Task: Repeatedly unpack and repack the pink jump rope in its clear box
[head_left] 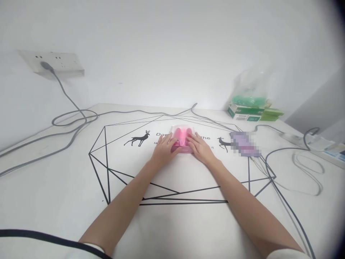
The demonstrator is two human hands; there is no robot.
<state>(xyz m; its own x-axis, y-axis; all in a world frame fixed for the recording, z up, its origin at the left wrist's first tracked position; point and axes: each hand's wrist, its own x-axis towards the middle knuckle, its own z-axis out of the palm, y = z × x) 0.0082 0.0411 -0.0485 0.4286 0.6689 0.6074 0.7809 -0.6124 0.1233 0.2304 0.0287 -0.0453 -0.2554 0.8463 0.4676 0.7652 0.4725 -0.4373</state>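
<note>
two bare hands press on a small pink pack at the middle of a white table, over a printed design of black lines and two deer. the left hand lies flat on the pack's left side, fingers spread and touching it; the right hand does the same on the right side. neither hand is closed around the pack: both rest open on it, palms down, pinning it to the table.

the step in hand looks like steadying or opening the pack, and a next move would seem to call for a finger grip at an edge, since flat palms cannot lift it.

the pack is pink with a clear glossy cover, through which rounded pink shapes show; what they are is too small to tell. grey cables loop across the table to a wall socket. green boxes sit under a clear bag at the far right corner, well apart from the hands.
</note>
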